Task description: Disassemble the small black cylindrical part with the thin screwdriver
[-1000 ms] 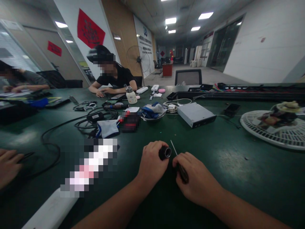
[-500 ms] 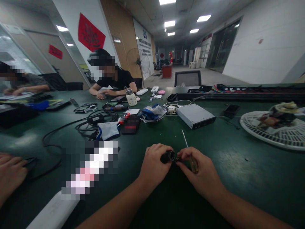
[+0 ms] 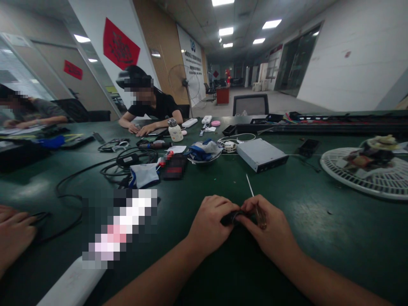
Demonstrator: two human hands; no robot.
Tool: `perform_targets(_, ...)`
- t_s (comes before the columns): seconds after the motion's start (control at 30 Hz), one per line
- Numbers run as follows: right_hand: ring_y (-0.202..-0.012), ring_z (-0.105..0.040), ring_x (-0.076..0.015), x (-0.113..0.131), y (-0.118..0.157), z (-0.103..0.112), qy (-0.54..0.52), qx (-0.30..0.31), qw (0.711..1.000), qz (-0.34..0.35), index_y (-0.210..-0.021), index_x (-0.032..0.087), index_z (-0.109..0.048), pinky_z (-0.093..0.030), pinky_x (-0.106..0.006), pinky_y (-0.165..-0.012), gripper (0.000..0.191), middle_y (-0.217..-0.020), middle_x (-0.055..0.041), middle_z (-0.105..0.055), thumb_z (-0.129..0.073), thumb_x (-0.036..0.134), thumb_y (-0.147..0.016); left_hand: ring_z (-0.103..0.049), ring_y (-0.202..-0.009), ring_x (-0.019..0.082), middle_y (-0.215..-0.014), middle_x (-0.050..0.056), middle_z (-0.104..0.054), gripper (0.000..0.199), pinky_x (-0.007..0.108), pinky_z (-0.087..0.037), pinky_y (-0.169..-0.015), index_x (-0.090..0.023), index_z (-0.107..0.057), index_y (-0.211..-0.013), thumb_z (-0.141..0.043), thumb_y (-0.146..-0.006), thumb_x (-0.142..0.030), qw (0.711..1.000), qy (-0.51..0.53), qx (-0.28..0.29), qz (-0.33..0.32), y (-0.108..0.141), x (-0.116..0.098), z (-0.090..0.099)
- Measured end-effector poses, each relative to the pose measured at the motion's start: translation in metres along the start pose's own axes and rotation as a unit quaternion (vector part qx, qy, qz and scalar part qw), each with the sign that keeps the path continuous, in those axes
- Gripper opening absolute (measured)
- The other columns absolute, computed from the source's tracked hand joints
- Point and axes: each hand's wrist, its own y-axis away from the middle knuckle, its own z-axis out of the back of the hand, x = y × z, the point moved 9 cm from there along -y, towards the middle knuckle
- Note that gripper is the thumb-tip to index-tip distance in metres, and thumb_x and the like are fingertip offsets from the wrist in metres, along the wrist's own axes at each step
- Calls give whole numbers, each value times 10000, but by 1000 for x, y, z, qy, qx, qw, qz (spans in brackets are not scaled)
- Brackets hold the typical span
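My left hand (image 3: 212,223) grips a small black cylindrical part (image 3: 231,219), probably a connector, low on the green table. Its metal-rimmed end is hidden between my hands. My right hand (image 3: 269,225) holds a small screwdriver (image 3: 251,197) with an amber, see-through handle. The screwdriver's thin shaft points up and away from me, and its tip is clear of the black part. Both hands almost touch, with the black part pressed between their fingers.
Cables, a silver optical drive (image 3: 261,155), a bowl of cloth and a round white fan guard (image 3: 360,170) lie on the green table (image 3: 318,208). A co-worker's hand (image 3: 14,231) rests at far left. Another person sits across the table.
My hands have closed in on each other around the black part, hiding its metal end. The screwdriver has shifted slightly right and tilted more upright.
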Motion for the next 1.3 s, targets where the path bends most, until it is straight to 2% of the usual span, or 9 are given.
perform_targets(0.17, -705, -593, -183, -4, -2, -3, 37, 16, 999, -31, -847, 225, -543, -458, -319, -651, 126, -797, 13, -608, -668, 217, -840, -614, -959, 201, -1001, -2, -707, 284, 380, -421, -878, -260, -705, -1003, -712, -770, -97, 1000, 7, 3, -12, 1, -4, 0)
perform_targets(0.33, -793, -622, -202, -1, -2, -8, 43, 30, 999, -14, -883, 225, -560, -478, -342, -733, 88, -859, -5, -632, -635, 192, -851, -610, -965, 212, -996, 3, -705, 292, 390, -431, -877, -245, -691, -997, -694, -759, -75, 1000, -5, -4, 1, 2, -1, -1)
perform_targets(0.43, -854, -639, -211, 2, -2, -9, 35, 33, 999, -7, -951, 228, -594, -489, -363, -786, 42, -916, -24, -656, -570, 227, -917, -605, -964, 220, -987, 10, -698, 247, 406, -434, -884, -241, -676, -997, -675, -791, -105, 1000, -11, -13, 26, 1, 4, 0)
perform_targets(0.57, -908, -654, -218, 8, 1, -1, -6, 15, 1000, 9, -1112, 233, -638, -505, -373, -815, 201, -986, -54, -687, -491, 301, -991, -600, -980, 238, -979, 20, -690, 225, 432, -441, -898, -235, -654, -974, -658, -790, -104, 996, -16, -48, 74, 2, 13, 7)
perform_targets(0.67, -945, -648, -226, 18, 4, 9, -52, -11, 997, 65, -1214, 250, -643, -505, -381, -815, 280, -1021, -68, -694, -457, 313, -1014, -603, -985, 246, -979, 27, -679, 256, 444, -450, -903, -227, -630, -967, -644, -761, -75, 992, -20, -68, 103, 3, 19, 11)
perform_targets(0.73, -926, -639, -224, 26, 7, 13, -76, -18, 991, 113, -1185, 256, -668, -498, -373, -777, 278, -993, -66, -689, -448, 281, -1016, -604, -975, 241, -972, 26, -668, 269, 439, -457, -897, -225, -613, -962, -631, -750, -62, 990, -23, -74, 119, 5, 23, 12)
perform_targets(0.83, -831, -618, -216, 36, 12, 16, -102, -15, 981, 167, -1033, 240, -704, -475, -360, -704, 267, -875, -55, -662, -438, 240, -1009, -604, -938, 233, -952, 23, -654, 258, 428, -467, -871, -225, -592, -942, -627, -744, -64, 986, -23, -80, 142, 7, 27, 13)
perform_targets(1.0, -754, -590, -208, 43, 15, 10, -110, 28, 976, 186, -837, 209, -659, -446, -366, -683, 298, -765, -43, -618, -412, 220, -1004, -600, -922, 224, -941, 18, -643, 250, 408, -468, -847, -220, -577, -927, -622, -741, -58, 985, -17, -83, 153, 7, 28, 13)
perform_targets(1.3, -810, -591, -204, 46, 13, -5, -94, 100, 975, 174, -945, 218, -674, -456, -357, -713, 231, -847, -49, -635, -449, 204, -996, -590, -910, 218, -907, 7, -644, 260, 400, -448, -855, -219, -579, -886, -624, -702, -40, 989, -13, -75, 127, 4, 23, 12)
